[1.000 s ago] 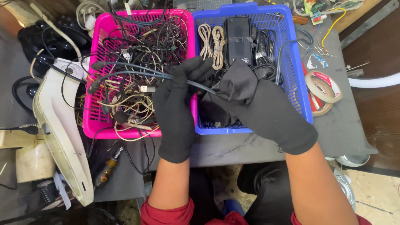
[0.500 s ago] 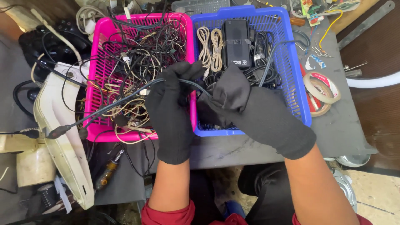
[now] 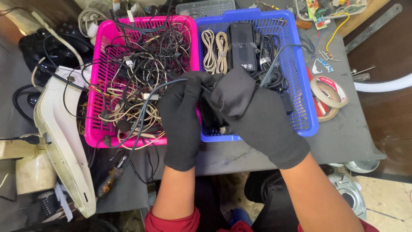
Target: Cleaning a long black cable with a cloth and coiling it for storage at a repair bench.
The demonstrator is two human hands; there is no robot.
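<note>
Both my hands wear black gloves and meet over the seam between two baskets. My left hand [image 3: 183,116] and my right hand [image 3: 249,109] both grip a thin dark cable [image 3: 146,103] that loops down and left over the pink basket [image 3: 92,129]. The pink basket holds a tangle of black and beige wires. The blue basket [image 3: 307,116] on the right holds coiled beige cords [image 3: 214,51], a black rectangular adapter [image 3: 241,45] and dark cables.
A cream-coloured plastic housing [image 3: 60,141] lies at the left of the grey table [image 3: 347,137]. Tape rolls [image 3: 330,92] sit right of the blue basket. Small parts and a yellow wire [image 3: 334,30] lie at the far right. A screwdriver [image 3: 109,180] rests near the front edge.
The dark cable's free end has been drawn in from the far left toward the pink basket. Both hands stayed together over the basket seam.
</note>
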